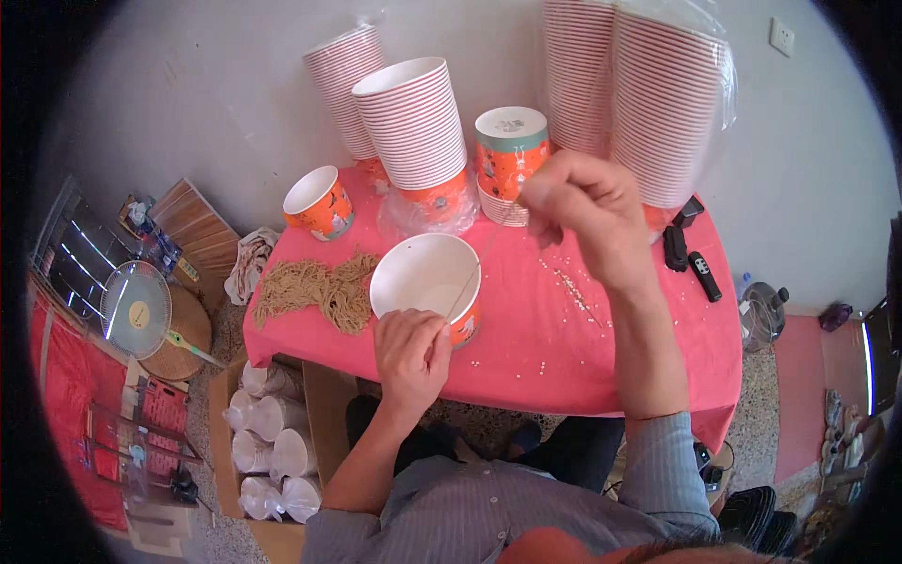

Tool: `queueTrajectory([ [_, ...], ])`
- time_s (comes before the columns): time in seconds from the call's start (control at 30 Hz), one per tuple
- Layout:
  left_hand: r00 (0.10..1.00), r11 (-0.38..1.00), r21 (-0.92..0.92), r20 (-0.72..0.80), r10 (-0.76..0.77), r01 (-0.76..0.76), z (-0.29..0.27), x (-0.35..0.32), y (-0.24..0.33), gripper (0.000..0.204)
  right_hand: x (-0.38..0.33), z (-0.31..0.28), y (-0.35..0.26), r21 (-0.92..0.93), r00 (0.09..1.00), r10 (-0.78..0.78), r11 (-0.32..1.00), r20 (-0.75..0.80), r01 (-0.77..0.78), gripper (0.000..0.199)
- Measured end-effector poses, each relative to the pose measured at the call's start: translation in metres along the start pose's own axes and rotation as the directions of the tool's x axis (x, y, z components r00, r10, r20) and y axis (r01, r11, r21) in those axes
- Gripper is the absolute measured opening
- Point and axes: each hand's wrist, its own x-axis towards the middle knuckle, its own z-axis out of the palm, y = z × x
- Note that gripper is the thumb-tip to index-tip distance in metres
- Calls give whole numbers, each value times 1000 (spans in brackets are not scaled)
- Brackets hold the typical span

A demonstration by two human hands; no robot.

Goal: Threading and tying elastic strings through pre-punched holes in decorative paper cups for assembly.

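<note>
My right hand (590,211) is raised over the table, its thumb and fingers pinched on one end of a thin string (481,260). The string runs down and left, pulled straight, across an open white-lined paper bucket (427,268) with an orange outside. At the bucket's near rim my left hand (412,352) is closed where the string's lower end meets its fingertips. Whether those fingers also grip the rim is hidden. Beside the bucket lies a loose bundle of tan twine (329,289). Small white beads (573,291) are scattered on the cloth under my right hand.
A pink cloth (526,352) covers the table. Behind stand nested bucket stacks (413,122), wrapped stacks (662,103), an upside-down bucket (512,155) and a single bucket (321,202). Black devices (703,275) lie at right. A carton (329,404) of wrapped cups sits below left.
</note>
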Motion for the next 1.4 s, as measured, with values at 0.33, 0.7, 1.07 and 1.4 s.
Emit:
queueTrajectory([
  [0.33, 1000, 995, 95, 29, 7, -10, 6, -13, -10, 15, -5, -17, -23, 46, 955, -192, 977, -226, 207, 21],
  [0.7, 997, 989, 145, 79, -10, -1, 5, -12, -9, 13, -17, -14, -25, 442, 958, -257, 879, 129, 176, 31],
  [1.07, 994, 995, 101, 107, -4, -7, 1, -4, -13, 25, -11, -18, -24, 281, 929, -339, 886, -146, 368, 33],
  [1.4, 989, 984, 173, 145, 15, -40, -47, 1, -81, 41, 1, -24, -17, -89, 869, -317, 948, -380, 307, 21],
])
